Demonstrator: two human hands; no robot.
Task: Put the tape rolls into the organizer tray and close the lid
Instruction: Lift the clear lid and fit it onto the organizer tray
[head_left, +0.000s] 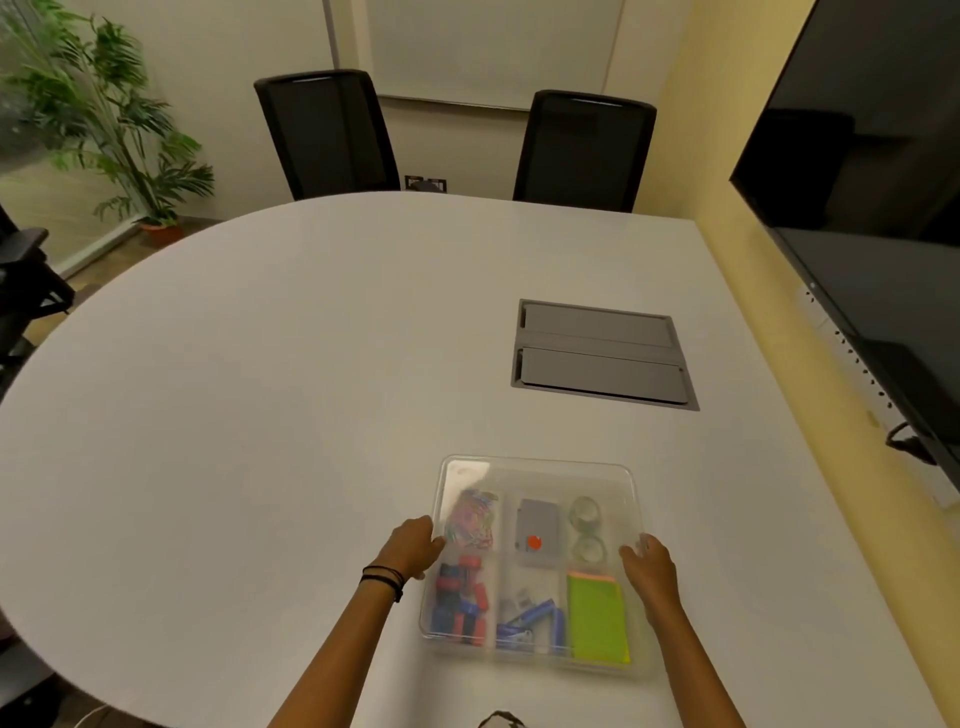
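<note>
The task looks to be at its closing step: two tape rolls (588, 529) already sit in the organizer tray (535, 657), in the compartment at about 1 o'clock from the tray's middle, one roll behind the other, and the clear lid (540, 475) lies over the tray with both hands on its side edges. The left hand (413, 545) presses the lid's 9 o'clock edge with fingers curled onto the rim; the right hand (648, 564) meets the 3 o'clock edge the same way, so each grip is partly closed on the lid's border rather than wrapped round anything. Whether the lid is fully seated cannot be told; its far edge seems to overhang the compartments toward 12 o'clock. The next move probably calls for squaring the lid to the tray's corners and pressing down evenly along both sides. The tray rests near the desk (260, 389) edge at 6 o'clock, so any push should go straight down, not toward the person. There is wide bare surface at 9 and 12 o'clock; a grey cable hatch (602, 353) lies well apart at 1 o'clock.
</note>
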